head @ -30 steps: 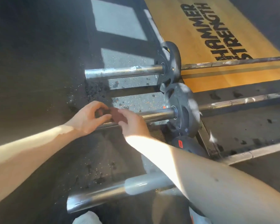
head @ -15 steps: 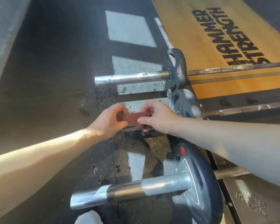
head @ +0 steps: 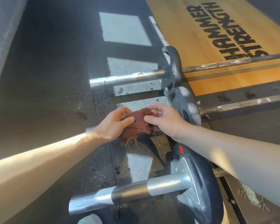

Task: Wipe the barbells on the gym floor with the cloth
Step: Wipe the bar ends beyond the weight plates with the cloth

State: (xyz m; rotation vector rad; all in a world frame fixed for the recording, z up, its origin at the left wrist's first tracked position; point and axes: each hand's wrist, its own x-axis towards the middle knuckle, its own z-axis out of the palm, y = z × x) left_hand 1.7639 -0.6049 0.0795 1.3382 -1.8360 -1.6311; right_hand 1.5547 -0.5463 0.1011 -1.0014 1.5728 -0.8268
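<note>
Three barbells lie side by side on the dark gym floor. The far barbell (head: 128,78) shows its chrome sleeve and a small black plate. The middle barbell (head: 242,105) has its sleeve hidden behind my hands. The near barbell (head: 136,191) has a thick chrome sleeve and a large black plate. A crumpled reddish-brown cloth (head: 138,125) hangs between my hands above the middle sleeve. My left hand (head: 115,123) pinches its left side. My right hand (head: 165,120) pinches its right side with thumb and fingers.
A wooden lifting platform (head: 200,38) with black lettering lies at the upper right. Black plates (head: 184,107) stand on edge between sleeves and shafts. Wet spots and grit dot the rubber floor (head: 55,78). A white shoe tip (head: 90,219) shows at the bottom.
The cloth has come up off the middle sleeve and spread out looser between both hands. My right hand has moved right, toward the plate.
</note>
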